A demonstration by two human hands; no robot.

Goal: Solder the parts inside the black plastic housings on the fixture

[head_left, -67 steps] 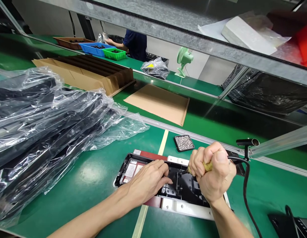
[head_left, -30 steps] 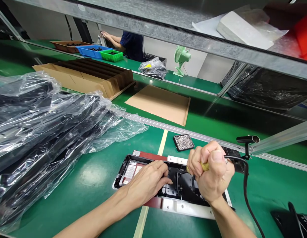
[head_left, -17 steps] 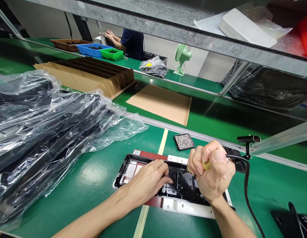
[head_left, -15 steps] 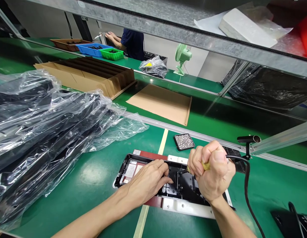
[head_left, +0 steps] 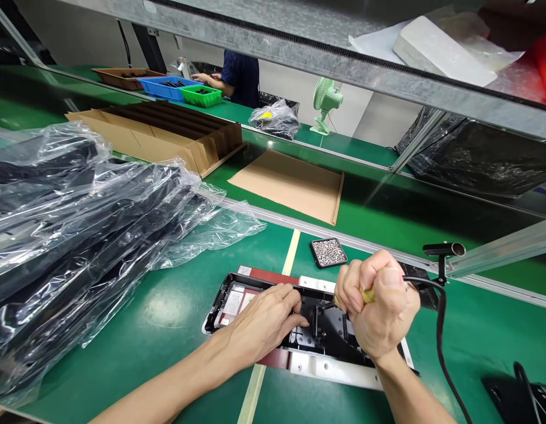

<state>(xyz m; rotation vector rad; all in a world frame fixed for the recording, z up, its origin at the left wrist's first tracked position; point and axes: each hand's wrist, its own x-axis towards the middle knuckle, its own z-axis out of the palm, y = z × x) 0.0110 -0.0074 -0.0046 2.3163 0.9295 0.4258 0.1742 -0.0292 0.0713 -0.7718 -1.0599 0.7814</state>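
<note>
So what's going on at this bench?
Someone's right hand grips a yellow-handled tool, its tip pointing into an open black casing. Their left hand is over the casing, fingers curled near the tip; whether they pinch something is hidden. White strips flank the casing, and a small tray of tiny metallic pieces sits just beyond it. Another person is in the background.

**Factory assembly workshop**

Long green surfaces [head_left: 123, 353], parts bins [head_left: 160, 90] at ten o'clock, another person [head_left: 244, 79] at eleven, bagged black parts [head_left: 87, 241] at nine and a tray [head_left: 314, 254] of small metal pieces [head_left: 330, 251] at four show it.
</note>
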